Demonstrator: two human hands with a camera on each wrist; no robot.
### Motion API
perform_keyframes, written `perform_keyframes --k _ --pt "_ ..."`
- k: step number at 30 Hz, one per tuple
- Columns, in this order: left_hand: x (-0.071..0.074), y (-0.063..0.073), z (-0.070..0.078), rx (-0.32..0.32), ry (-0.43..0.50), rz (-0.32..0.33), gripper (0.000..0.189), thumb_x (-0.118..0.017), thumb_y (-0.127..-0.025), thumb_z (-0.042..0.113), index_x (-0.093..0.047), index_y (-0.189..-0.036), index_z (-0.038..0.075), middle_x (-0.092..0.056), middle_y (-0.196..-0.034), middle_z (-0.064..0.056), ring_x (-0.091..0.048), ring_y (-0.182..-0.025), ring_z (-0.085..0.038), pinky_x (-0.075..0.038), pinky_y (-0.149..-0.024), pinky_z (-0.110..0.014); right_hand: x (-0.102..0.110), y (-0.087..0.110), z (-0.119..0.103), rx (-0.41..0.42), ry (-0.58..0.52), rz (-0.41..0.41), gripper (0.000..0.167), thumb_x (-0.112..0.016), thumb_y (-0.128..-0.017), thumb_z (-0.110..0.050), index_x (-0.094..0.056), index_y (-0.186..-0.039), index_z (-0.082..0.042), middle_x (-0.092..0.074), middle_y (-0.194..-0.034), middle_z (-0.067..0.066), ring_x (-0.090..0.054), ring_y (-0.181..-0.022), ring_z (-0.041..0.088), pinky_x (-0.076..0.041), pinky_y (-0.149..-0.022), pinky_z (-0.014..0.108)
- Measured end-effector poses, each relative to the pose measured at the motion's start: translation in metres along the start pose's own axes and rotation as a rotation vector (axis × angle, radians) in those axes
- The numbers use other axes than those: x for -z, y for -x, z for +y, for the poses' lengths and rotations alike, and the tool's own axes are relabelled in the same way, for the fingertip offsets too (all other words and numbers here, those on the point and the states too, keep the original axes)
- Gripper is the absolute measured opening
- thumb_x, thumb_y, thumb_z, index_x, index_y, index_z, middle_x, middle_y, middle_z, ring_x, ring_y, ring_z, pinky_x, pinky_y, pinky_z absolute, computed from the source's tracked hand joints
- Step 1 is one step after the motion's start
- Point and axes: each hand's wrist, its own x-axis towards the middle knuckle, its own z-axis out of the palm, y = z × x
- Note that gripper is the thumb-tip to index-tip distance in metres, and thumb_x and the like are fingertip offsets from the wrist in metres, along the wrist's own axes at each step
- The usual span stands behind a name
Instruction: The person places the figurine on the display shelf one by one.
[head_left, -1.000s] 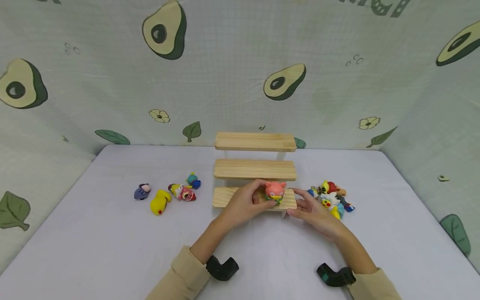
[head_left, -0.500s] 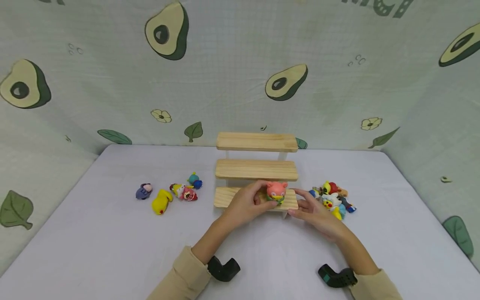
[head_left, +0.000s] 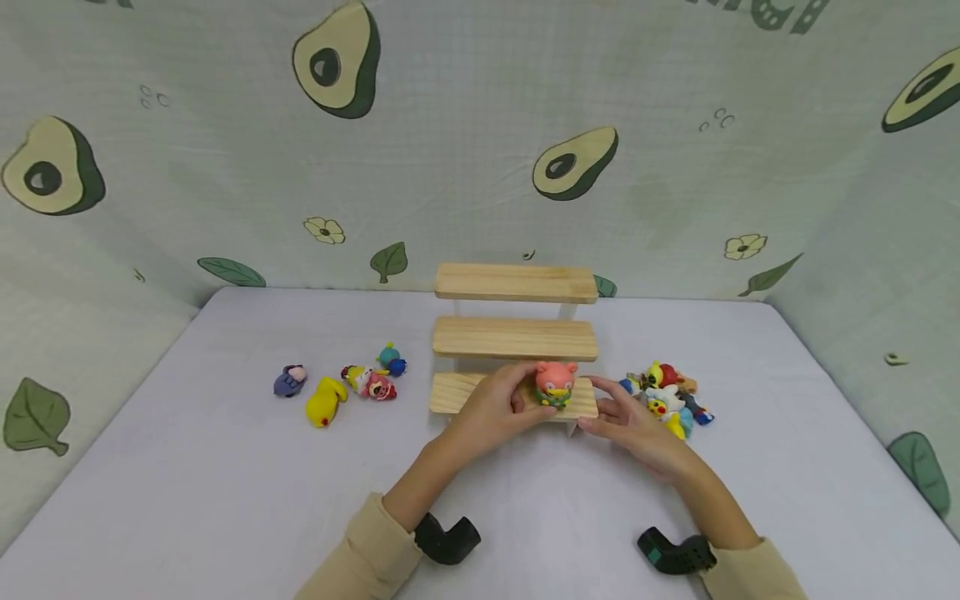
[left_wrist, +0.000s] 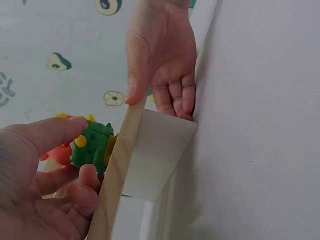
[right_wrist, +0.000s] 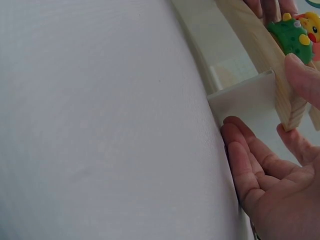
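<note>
A small toy figurine [head_left: 555, 384] with a pink head and a green body stands on the lowest shelf [head_left: 453, 392] of a three-tier wooden display stand. My left hand [head_left: 491, 407] holds it from the left, with the thumb in front. The left wrist view shows the green, yellow-spotted back of the figurine [left_wrist: 95, 142] between thumb and fingers. At the right end of that shelf, my right hand [head_left: 637, 429] grips the stand's corner, thumb at the front edge. Seen from the right wrist, several fingers [right_wrist: 240, 155] lie against the pale side support [right_wrist: 247, 100].
The middle [head_left: 514, 338] and top [head_left: 516, 282] shelves rise behind. Left of the stand lie a yellow figure [head_left: 323, 403], a purple figure [head_left: 289, 381], a pink-and-red figure [head_left: 379, 387] and a blue figure [head_left: 392, 360]. A heap of figurines [head_left: 667, 398] lies beyond my right hand.
The head view has shifted slightly, moving the whole scene a little to the right in it. Both hands keep their places, and the figurine stays on the lowest shelf.
</note>
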Motion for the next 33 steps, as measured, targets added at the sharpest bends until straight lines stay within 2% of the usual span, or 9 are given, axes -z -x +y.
perform_keyframes --k 6,13,18,22,27,33 --pt "0.004 0.007 0.008 0.021 -0.036 -0.03 0.06 -0.071 -0.083 0.026 -0.046 -0.134 0.007 -0.053 -0.109 -0.007 -0.046 -0.066 -0.007 -0.04 -0.055 -0.016 0.0 0.0 0.0 -0.01 0.007 0.004 0.072 -0.06 -0.091 -0.025 -0.016 -0.146 -0.012 -0.048 -0.132 0.021 -0.053 -0.109 0.016 -0.041 -0.093 0.031" --pt "0.02 0.016 0.019 0.013 -0.081 -0.023 0.057 -0.068 -0.085 0.026 -0.046 -0.135 0.01 -0.051 -0.125 -0.007 -0.047 -0.073 -0.01 -0.042 -0.061 -0.018 0.0 -0.001 0.0 -0.01 0.007 -0.001 0.072 -0.06 -0.091 -0.024 -0.016 -0.147 -0.012 -0.047 -0.133 0.021 -0.053 -0.109 0.02 -0.04 -0.094 0.034" --pt "0.039 0.022 0.028 -0.029 -0.048 -0.006 0.048 -0.066 -0.087 0.022 -0.049 -0.131 0.013 -0.054 -0.121 -0.005 -0.048 -0.073 -0.011 -0.044 -0.058 -0.02 0.0 0.0 0.001 -0.012 0.002 0.001 0.072 -0.06 -0.091 -0.024 -0.016 -0.146 -0.012 -0.047 -0.133 0.02 -0.053 -0.108 0.018 -0.04 -0.093 0.033" --pt "0.054 0.026 0.03 -0.083 -0.014 0.058 0.04 -0.065 -0.088 0.019 -0.054 -0.125 0.012 -0.057 -0.117 -0.003 -0.05 -0.076 -0.011 -0.046 -0.062 -0.022 0.0 0.0 0.0 -0.011 0.005 0.003 0.072 -0.06 -0.091 -0.024 -0.016 -0.147 -0.012 -0.047 -0.133 0.02 -0.053 -0.108 0.017 -0.04 -0.092 0.032" --pt "0.072 0.029 0.028 -0.121 0.004 0.139 0.032 -0.064 -0.088 0.018 -0.058 -0.119 0.01 -0.061 -0.113 -0.002 -0.055 -0.08 -0.011 -0.049 -0.071 -0.023 0.0 0.0 0.0 -0.01 -0.003 0.0 0.072 -0.06 -0.091 -0.024 -0.016 -0.146 -0.012 -0.047 -0.134 0.02 -0.053 -0.108 0.017 -0.041 -0.092 0.03" --pt "0.093 0.031 0.018 -0.136 0.016 0.178 0.034 -0.066 -0.087 0.018 -0.059 -0.119 0.008 -0.063 -0.11 -0.004 -0.058 -0.089 -0.013 -0.05 -0.077 -0.026 0.0 -0.001 0.0 -0.008 -0.006 -0.002 0.072 -0.06 -0.091 -0.024 -0.016 -0.146 -0.012 -0.047 -0.133 0.02 -0.053 -0.108 0.017 -0.041 -0.09 0.028"
